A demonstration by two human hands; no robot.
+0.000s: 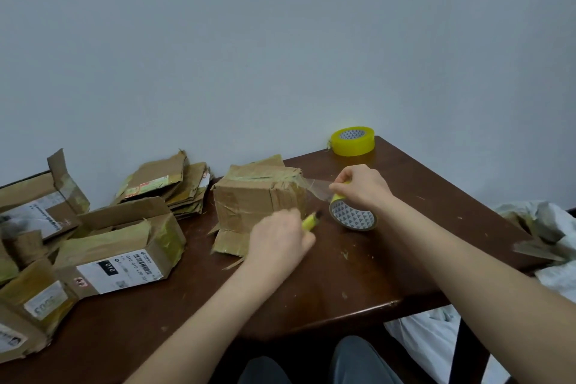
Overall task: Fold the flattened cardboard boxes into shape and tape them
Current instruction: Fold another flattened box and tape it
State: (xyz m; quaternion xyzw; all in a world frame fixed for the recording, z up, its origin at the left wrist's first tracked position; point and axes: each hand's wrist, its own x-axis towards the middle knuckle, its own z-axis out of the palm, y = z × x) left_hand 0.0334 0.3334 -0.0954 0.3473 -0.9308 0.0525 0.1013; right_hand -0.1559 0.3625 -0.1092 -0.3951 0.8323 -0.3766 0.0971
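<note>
A worn, folded-up cardboard box [249, 196] stands on the brown table [358, 284] near the wall. My right hand [363, 185] grips a yellow tape roll [353, 215] just right of the box. A clear strip of tape [316, 187] stretches from the roll to the box's upper right corner. My left hand [279, 241] holds a small yellow cutter [311, 221] with a dark tip, pointed up toward the strip beside the box's right face.
A second yellow tape roll [352, 140] sits at the table's far corner. Flattened boxes [170, 185] are stacked by the wall. Several shaped boxes with labels [118, 246] crowd the left side. Crumpled white bags [542, 227] lie off the right edge.
</note>
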